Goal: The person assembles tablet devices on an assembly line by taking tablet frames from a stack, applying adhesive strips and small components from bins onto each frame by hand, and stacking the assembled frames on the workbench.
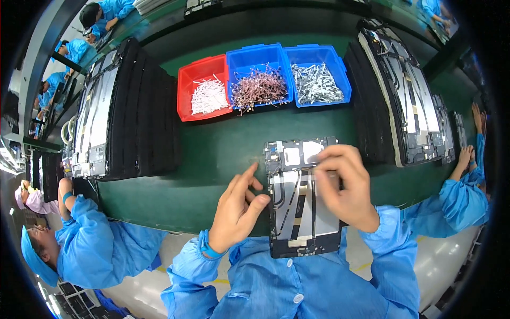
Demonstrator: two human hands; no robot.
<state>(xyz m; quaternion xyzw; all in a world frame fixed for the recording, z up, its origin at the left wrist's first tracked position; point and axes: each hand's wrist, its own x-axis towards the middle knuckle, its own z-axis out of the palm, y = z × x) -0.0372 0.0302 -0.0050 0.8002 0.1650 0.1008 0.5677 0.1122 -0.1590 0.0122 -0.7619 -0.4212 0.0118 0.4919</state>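
A flat black device frame (297, 212) with silver panels and thin cables lies on the green table (223, 154) in front of me. My right hand (345, 186) rests over its upper right part, thumb and fingers pinched at a spot near the top silver piece. To the frame's left, my left hand (239, 210) hovers with fingers spread, the index finger raised and the thumb close to the frame's left edge. It holds nothing that I can see.
Three bins stand at the back: a red bin (204, 87) of white parts, a blue bin (259, 77) of brownish parts, a blue bin (317, 74) of silver parts. Black tray stacks (127, 111) sit left, more (404, 95) right. Co-workers in blue stand at both sides.
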